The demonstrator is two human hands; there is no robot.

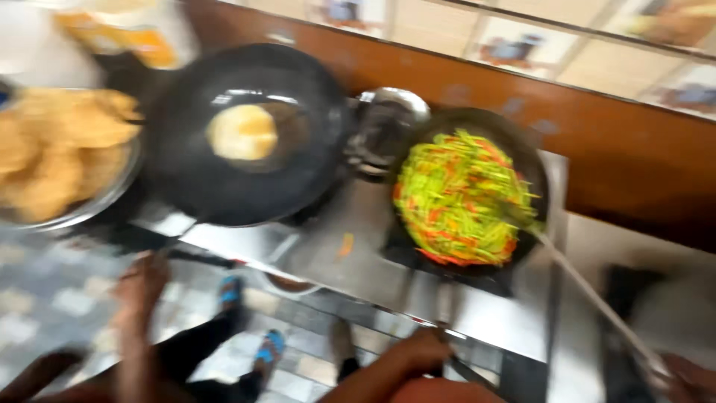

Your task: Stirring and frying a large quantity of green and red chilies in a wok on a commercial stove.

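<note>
I take the steel stove (pixel 358 261) as my landmark. On its right burner sits a dark pan (pixel 522 160) heaped with shredded green, yellow and red vegetables (pixel 459 198). A long pale handle (pixel 589 295) dips into the vegetables at the pan's right edge and slants down toward the lower right corner, where my right hand (pixel 682 377) seems to hold its end; the blur hides how my fingers close, so I cannot tell the grip for sure. My left hand (pixel 421 351) is at the stove's front edge, curled around the pan's handle (pixel 447 317), fingers closed on it as far as I can make out. On the stove's left burner a black wok (pixel 246 134) holds a round, pale fried bread (pixel 242 132) in oil. Left of the stove, a steel bowl (pixel 112 194) is piled with more fried breads (pixel 52 149). Another person's hand (pixel 142 283) shows below the wok, feet in blue sandals (pixel 253 328) just beside it.
</note>
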